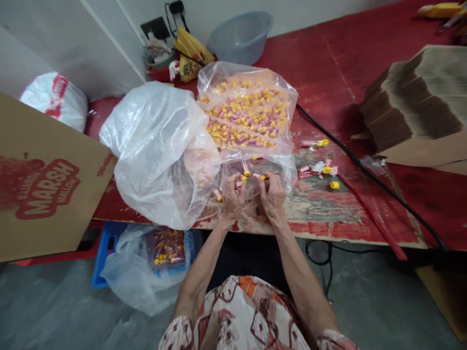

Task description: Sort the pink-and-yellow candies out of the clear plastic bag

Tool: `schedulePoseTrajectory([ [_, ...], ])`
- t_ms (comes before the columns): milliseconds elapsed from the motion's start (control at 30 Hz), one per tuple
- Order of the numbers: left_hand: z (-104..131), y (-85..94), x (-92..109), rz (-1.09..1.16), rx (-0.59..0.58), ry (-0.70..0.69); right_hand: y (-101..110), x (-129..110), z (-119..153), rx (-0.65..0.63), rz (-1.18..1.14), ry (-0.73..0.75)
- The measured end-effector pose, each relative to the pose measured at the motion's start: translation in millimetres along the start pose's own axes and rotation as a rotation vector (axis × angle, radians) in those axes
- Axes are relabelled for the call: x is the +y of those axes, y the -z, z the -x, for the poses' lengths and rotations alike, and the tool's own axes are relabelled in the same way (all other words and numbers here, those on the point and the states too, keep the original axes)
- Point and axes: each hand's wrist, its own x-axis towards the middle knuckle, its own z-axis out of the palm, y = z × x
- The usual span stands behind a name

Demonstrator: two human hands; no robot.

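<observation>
At the table's front edge my left hand (232, 198) is closed, its fingertips pinching a small pink tube with a yellow cap (239, 183). Close beside it, my right hand (273, 198) also has its fingers curled, on another capped tube (259, 176). A further pink tube (245, 168) stands out just beyond my left fingertips, and one more (217, 194) lies left of that hand. Both hands are at the mouth of a clear plastic bag (251, 121) full of such pink and yellow tubes. A whitish plastic bag (153, 146) slumps to the left.
Loose tubes and scraps (324, 168) lie right of my hands, near a black cable (350, 153) and a red strip (372, 214). Cardboard boxes (62, 194) flank the table on both sides. A basin (241, 39) stands behind; a blue crate (104, 255) sits below.
</observation>
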Motion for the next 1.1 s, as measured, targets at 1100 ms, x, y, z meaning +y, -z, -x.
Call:
schedulePoseTrajectory([
  [1100, 2.6, 10.1, 15.1, 0.048, -0.269, -0.150, 6.1, 6.3, -1.1, -0.102, -0.009, -0.008],
])
